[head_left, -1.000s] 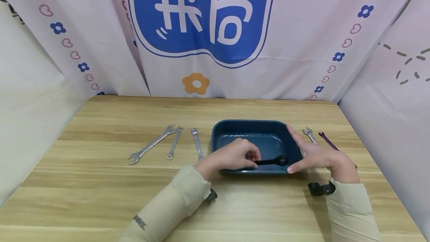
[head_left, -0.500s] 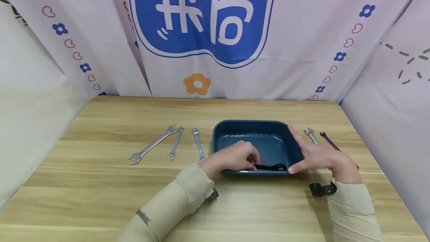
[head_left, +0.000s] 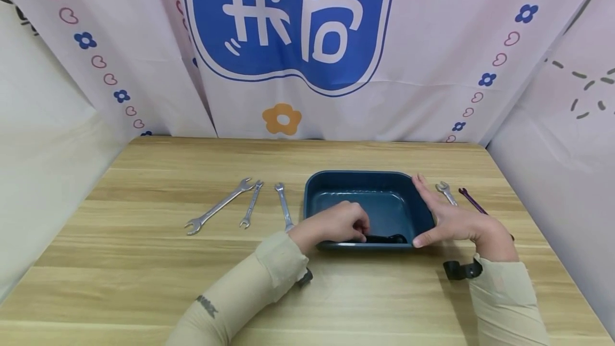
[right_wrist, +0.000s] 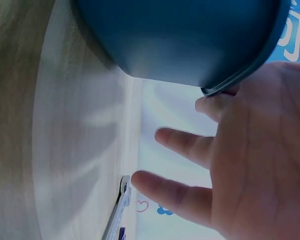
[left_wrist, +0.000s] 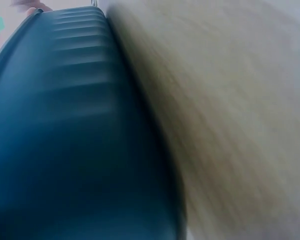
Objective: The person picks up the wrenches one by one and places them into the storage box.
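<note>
Inside the dark teal tray (head_left: 355,173), my left hand (head_left: 338,221) pinches a black wrench (head_left: 386,239) low along the near wall. Its fingertips and one end of the wrench are hidden behind the hand. My right hand (head_left: 454,221) spans the tray's right side, thumb at the near corner and a finger at the far corner. In the right wrist view that hand's fingers (right_wrist: 175,197) are spread and mostly straight beside the tray's wall (right_wrist: 180,45). The left wrist view is filled by the tray's outer wall (left_wrist: 75,125).
Left of the tray lie a large silver wrench (head_left: 218,207), a small one (head_left: 251,206) and another silver wrench (head_left: 283,204) partly behind the left forearm. Right of it are a silver wrench (head_left: 446,193) and a purple wrench (head_left: 473,201), partly covered by the right hand.
The black wrench has gone down from above the tray's near wall to low inside it, with the left hand on it. The right hand stays at the tray's right side.
</note>
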`<state>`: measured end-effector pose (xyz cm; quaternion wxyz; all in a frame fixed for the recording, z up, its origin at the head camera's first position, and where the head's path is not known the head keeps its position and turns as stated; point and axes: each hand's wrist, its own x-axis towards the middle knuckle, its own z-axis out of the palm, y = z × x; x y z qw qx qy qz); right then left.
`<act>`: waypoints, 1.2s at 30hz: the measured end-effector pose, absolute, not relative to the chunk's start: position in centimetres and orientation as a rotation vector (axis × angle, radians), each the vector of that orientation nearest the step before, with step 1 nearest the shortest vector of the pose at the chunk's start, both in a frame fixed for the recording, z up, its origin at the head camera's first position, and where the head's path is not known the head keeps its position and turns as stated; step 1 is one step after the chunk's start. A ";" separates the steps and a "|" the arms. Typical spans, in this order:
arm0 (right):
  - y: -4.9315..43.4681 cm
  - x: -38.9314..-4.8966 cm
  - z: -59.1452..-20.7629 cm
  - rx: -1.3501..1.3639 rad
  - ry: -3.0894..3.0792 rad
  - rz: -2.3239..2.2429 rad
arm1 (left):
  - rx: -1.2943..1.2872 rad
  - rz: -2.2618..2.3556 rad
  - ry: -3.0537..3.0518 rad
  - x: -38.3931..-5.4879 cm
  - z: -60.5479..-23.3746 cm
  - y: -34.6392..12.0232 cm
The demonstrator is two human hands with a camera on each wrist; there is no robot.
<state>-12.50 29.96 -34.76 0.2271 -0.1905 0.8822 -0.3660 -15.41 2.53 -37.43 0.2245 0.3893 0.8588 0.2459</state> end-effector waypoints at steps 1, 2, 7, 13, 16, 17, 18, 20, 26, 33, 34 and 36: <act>29.9 -12.5 -34.8 -0.537 2.441 -1.008 | 1.070 0.673 2.376 -15.4 -37.4 2.5; 29.9 -12.5 -34.8 -0.544 2.450 -1.006 | 1.063 0.672 2.379 -15.4 -37.4 2.5; 29.8 -12.4 -34.6 -0.533 2.485 -0.967 | 1.035 0.657 2.403 -15.3 -37.5 2.5; 29.7 -12.3 -34.7 -0.525 2.498 -0.958 | 1.034 0.625 2.430 -15.3 -37.3 2.4; 29.7 -12.2 -34.8 -0.537 2.491 -0.964 | 1.068 0.591 2.452 -15.2 -36.7 1.8; 29.7 -12.2 -34.8 -0.541 2.490 -0.965 | 1.088 0.574 2.462 -15.2 -36.4 1.6; 29.8 -12.2 -34.8 -0.546 2.488 -0.969 | 1.113 0.556 2.472 -15.2 -36.0 1.3; 29.7 -12.2 -34.7 -0.556 2.484 -0.975 | 1.174 0.518 2.486 -15.1 -35.0 0.6; 30.0 -12.4 -34.8 -0.563 2.475 -0.978 | 1.381 0.482 2.461 -14.9 -31.8 -1.6; 30.0 -12.4 -34.8 -0.549 2.489 -0.968 | 1.424 0.598 2.587 -15.6 -29.6 -5.6; 30.0 -12.4 -34.7 -0.554 2.486 -0.972 | 1.413 0.626 2.607 -15.7 -29.4 -6.4; 30.0 -12.5 -34.6 -0.558 2.476 -0.978 | 1.408 0.673 2.654 -16.1 -29.4 -7.8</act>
